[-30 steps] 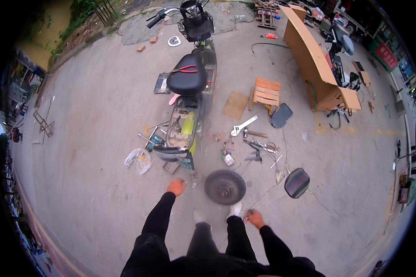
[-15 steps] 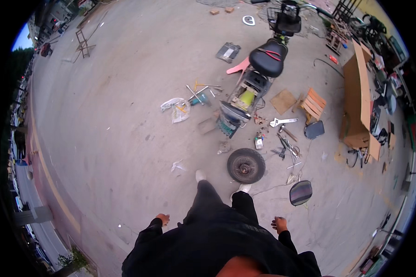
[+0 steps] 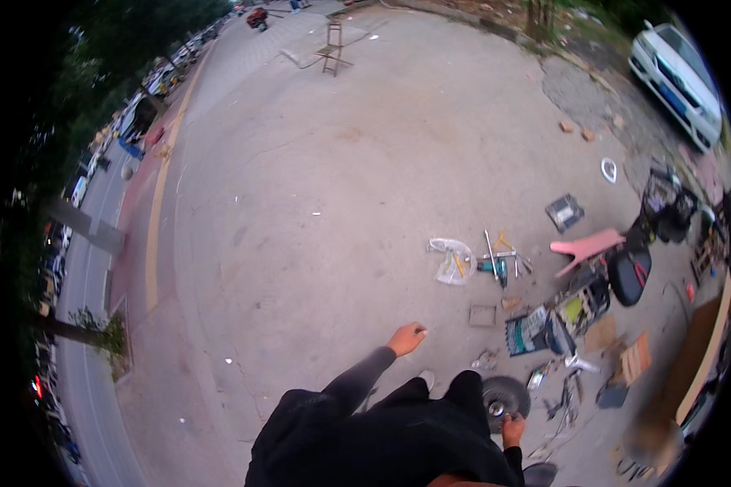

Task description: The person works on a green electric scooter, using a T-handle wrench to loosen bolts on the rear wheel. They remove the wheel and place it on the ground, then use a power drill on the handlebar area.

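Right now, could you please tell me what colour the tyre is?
The tyre is dark grey to black, in the head view.

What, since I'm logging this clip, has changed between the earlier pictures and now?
The view has swung left, so the scooter and wheel now sit toward the picture's right, and a white car shows. The left hand has come forward again; the right hand now overlaps the wheel, contact unclear. No pick-up or release is visible. The pliers remain on the seat.

Dim, diffuse daylight, bent edges — lower-right blur
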`<state>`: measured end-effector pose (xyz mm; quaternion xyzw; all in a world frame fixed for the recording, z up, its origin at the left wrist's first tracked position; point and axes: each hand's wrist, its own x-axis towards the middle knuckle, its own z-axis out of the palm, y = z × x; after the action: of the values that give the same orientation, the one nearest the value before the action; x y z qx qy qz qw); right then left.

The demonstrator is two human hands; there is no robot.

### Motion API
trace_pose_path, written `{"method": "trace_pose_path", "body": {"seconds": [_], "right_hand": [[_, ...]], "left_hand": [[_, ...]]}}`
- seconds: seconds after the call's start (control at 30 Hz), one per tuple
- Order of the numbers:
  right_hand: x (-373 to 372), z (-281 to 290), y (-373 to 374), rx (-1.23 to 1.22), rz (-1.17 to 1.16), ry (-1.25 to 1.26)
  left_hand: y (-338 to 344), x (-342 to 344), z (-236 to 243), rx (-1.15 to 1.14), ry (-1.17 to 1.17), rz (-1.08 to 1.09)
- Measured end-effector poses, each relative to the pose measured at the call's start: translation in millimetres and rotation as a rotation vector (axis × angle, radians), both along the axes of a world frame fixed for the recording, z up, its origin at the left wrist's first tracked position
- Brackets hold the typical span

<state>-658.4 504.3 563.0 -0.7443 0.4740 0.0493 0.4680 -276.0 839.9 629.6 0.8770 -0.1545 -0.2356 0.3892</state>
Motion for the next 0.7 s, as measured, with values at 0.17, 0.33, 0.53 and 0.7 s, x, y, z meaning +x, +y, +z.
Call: {"method": "trace_pose_path", "body": {"seconds": [0.17,0.33,0.53,0.7], "right_hand": [[79.0,-92.5,-44.5,-0.211,0.125,-0.158],[98.3,-102.6,-83.9,-0.151,0.240,-0.097],[194.5,-33.4,-109.0,-0.275,0.702,0.380],[363.9,-12.1,-157.6,-0.260,0.565,0.199]], "left_hand": [[101.0,10.7,-59.2,0.438,0.118,-0.040],[140.6,3.1,-94.7,0.706,0.392,-0.554],[110.7,63.9,-75.5,0.535,0.255,-0.628],[41.2,236.8,-81.5,0.470,0.154,-0.534]]}}
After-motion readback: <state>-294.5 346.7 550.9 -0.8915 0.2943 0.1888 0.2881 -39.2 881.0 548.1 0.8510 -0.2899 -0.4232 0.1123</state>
